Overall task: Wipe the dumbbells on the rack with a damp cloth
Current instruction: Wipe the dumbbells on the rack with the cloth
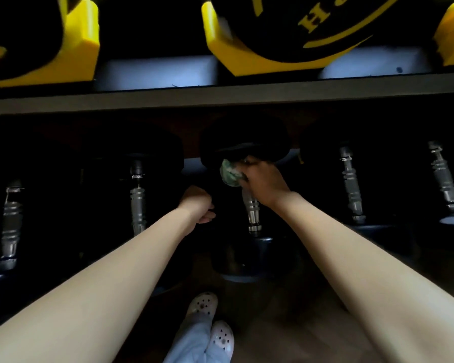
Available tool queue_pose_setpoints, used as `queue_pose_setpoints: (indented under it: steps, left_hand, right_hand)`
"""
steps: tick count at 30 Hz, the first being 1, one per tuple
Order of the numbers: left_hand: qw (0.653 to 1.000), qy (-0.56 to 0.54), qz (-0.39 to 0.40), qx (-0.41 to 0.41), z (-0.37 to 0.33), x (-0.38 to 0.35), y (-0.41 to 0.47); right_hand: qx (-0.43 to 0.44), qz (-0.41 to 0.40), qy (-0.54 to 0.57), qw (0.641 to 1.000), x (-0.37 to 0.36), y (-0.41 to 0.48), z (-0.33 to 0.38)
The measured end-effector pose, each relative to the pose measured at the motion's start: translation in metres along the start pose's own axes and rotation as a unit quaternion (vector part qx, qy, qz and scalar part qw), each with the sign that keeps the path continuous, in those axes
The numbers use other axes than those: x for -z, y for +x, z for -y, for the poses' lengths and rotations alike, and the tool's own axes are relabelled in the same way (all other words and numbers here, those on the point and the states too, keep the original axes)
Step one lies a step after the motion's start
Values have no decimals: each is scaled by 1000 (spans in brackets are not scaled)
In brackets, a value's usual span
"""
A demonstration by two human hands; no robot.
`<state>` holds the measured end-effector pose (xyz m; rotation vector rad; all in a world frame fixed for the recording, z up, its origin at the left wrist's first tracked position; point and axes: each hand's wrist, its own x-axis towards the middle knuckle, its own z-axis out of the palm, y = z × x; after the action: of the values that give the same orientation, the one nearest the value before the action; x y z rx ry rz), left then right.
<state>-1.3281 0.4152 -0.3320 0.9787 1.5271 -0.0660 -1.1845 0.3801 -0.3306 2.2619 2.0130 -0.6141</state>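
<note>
Several black dumbbells with chrome handles lie side by side on the dark lower shelf of the rack. My right hand [262, 179] grips a crumpled green-and-white cloth [231, 172] and presses it against the far end of the middle dumbbell's handle [252, 213], just under its far black head [244, 142]. My left hand [198, 204] is curled in the dark gap left of that handle; what it holds, if anything, is hidden in shadow.
A grey shelf rail [220, 96] crosses above, carrying yellow cradles [83, 40] and a black weight with yellow lettering [307, 24]. Neighbouring chrome handles [138, 203] [350, 184] flank the middle one. My feet in white clogs [212, 320] stand on the wooden floor below.
</note>
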Motion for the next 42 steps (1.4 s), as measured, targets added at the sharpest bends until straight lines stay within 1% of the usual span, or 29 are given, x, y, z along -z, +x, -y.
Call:
queue_pose_setpoints:
  steps: [2,5,7,9,10,11,12,14,15,16,17,18,19,20,21,23,24,25,28,29,32,33,37,40,42]
  left_hand:
    - [1000,7,1,2,-2,-1,-3]
    - [1000,13,4,-2,-6,-2,-8]
    - [1000,15,9,-9,-9,-1,-12]
    - [1000,12,11,-15,-12,1,-16]
    - [1000,10,11,-16,-13,2,-17]
    - [1000,8,13,-15,-14,3,-17]
    - [1000,6,16,-14,-16,4,-18]
    - [1000,5,20,-14,-18,4,-18]
    - [1000,5,22,-16,-19,3,-17]
    - [1000,5,25,-16,-19,3,-16]
    - [999,3,29,-15,-20,2,-16]
    - [999,1,35,-13,-20,1,-15]
    - [999,0,39,-11,-20,1,-13]
    - [999,2,42,-10,-20,0,-11]
    - [999,7,41,-9,-19,-1,-10]
    - [999,17,36,-10,-17,-1,-6]
    - [999,21,32,-11,-16,0,-4]
    - [999,24,28,-9,-15,0,-2]
    - [1000,26,15,1,-13,0,1]
    - [1000,28,13,5,-13,-1,1]
    - [999,40,12,9,-14,-3,1]
    - [999,43,14,10,-14,-3,1]
    - [999,42,32,14,-18,-5,-7]
    - [998,45,52,1,-24,-9,-17]
    - [997,45,59,-5,-28,-12,-26]
  right_hand:
    - [-22,64,57,996,3,-4,1]
    - [-41,107,118,986,8,-11,1]
    - [-64,154,159,973,11,-15,-1]
    - [-116,177,228,950,14,-22,-5]
    - [-163,167,297,926,15,-26,-9]
    - [-211,137,378,891,17,-32,-14]
    - [-254,101,457,846,19,-36,-21]
    - [-331,40,580,743,21,-43,-37]
    - [-362,18,619,697,22,-45,-45]
    - [-384,9,645,661,21,-46,-50]
    - [-395,7,667,632,20,-46,-53]
    - [-400,7,677,617,18,-46,-53]
    - [-402,6,683,609,15,-43,-52]
    - [-401,7,681,612,12,-40,-48]
    - [-395,8,672,627,11,-37,-43]
    - [-376,-10,637,672,10,-28,-38]
    - [-370,-24,630,683,9,-23,-37]
    - [-364,-33,638,678,8,-19,-36]
    - [-350,-33,705,615,9,-11,-30]
    - [-350,-27,717,603,8,-9,-27]
    - [-358,1,731,580,6,-7,-23]
    - [-364,20,728,580,5,-9,-22]
    - [-404,95,681,603,2,-27,-24]
    - [-435,136,629,630,1,-42,-23]
    - [-447,147,600,647,2,-50,-20]
